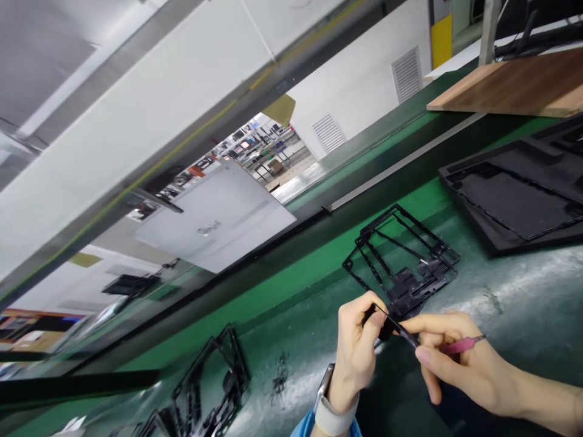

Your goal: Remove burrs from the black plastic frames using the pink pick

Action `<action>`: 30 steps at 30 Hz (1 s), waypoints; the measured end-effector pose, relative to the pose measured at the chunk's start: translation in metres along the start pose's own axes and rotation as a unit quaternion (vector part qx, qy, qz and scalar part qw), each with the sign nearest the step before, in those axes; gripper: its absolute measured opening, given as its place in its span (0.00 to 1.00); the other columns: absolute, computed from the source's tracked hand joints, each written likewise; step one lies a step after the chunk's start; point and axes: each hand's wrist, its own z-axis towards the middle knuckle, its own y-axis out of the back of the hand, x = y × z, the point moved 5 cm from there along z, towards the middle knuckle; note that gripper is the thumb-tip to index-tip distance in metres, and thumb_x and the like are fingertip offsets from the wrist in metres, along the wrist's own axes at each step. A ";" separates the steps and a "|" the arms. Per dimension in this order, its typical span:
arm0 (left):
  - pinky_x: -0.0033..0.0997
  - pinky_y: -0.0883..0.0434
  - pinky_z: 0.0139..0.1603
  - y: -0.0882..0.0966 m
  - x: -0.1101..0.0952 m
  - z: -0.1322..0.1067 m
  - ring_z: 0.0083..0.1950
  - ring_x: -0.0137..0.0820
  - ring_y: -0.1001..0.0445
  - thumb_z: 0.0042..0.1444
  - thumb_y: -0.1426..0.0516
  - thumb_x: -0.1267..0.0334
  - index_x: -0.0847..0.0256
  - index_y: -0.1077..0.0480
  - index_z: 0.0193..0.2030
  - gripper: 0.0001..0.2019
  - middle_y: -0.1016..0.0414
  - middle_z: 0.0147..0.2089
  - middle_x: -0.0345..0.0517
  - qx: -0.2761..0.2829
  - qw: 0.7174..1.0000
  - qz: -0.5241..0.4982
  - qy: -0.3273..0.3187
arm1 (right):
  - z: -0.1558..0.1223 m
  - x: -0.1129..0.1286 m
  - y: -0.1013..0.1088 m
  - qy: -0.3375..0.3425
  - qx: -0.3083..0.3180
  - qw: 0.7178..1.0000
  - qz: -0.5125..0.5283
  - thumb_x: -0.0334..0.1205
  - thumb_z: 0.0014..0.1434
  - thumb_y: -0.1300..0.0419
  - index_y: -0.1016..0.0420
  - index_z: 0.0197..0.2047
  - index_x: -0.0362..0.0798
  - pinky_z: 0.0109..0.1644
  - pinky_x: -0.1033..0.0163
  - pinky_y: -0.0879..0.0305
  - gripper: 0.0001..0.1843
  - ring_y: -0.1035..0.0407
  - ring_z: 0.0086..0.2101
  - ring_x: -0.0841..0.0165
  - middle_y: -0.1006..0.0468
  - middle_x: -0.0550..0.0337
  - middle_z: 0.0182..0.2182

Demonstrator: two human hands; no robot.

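Observation:
My left hand (359, 337), with a pale watch strap on its wrist, is closed on a thin black plastic frame (407, 335). The thumb and index finger of my right hand (460, 361) pinch the frame's other end. A slim pink pointed tool (462, 345) is tucked in that same right hand, its dark tip sticking out backward. The far part of the held piece is hidden behind the fingers. Just beyond both hands, several black plastic frames (410, 282) lie stacked on the green bench mat (314, 364).
More black frames (209, 388) lie in a heap at the lower left, near a small pile of thin black scraps (280, 379). A black foam tray (514, 200) with a frame sits at the right. A wooden board (510, 85) and a grey panel (218, 215) stand behind.

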 end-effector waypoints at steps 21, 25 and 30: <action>0.26 0.25 0.43 0.016 -0.033 -0.015 0.40 0.27 0.24 0.63 0.34 0.73 0.59 0.25 0.48 0.09 0.25 0.40 0.40 -0.179 0.899 0.311 -0.253 | 0.000 -0.010 0.004 -0.007 -0.051 0.998 -0.021 0.53 0.75 0.42 0.26 0.61 0.39 0.28 0.60 0.39 0.26 0.32 0.21 0.66 0.17 0.55 0.22; 0.26 0.24 0.43 0.011 -0.035 -0.018 0.40 0.27 0.23 0.64 0.34 0.76 0.60 0.24 0.46 0.09 0.23 0.40 0.41 -0.179 0.874 0.349 -0.287 | 0.000 -0.014 0.001 -0.001 -0.058 0.998 -0.008 0.57 0.74 0.41 0.28 0.60 0.40 0.27 0.60 0.39 0.28 0.32 0.21 0.66 0.17 0.55 0.21; 0.27 0.23 0.42 0.006 -0.034 -0.019 0.39 0.27 0.22 0.63 0.34 0.78 0.61 0.22 0.48 0.11 0.22 0.39 0.42 -0.188 0.864 0.359 -0.298 | 0.002 -0.018 0.000 -0.007 -0.067 0.998 -0.012 0.60 0.72 0.41 0.25 0.57 0.44 0.25 0.61 0.43 0.26 0.37 0.20 0.67 0.17 0.56 0.21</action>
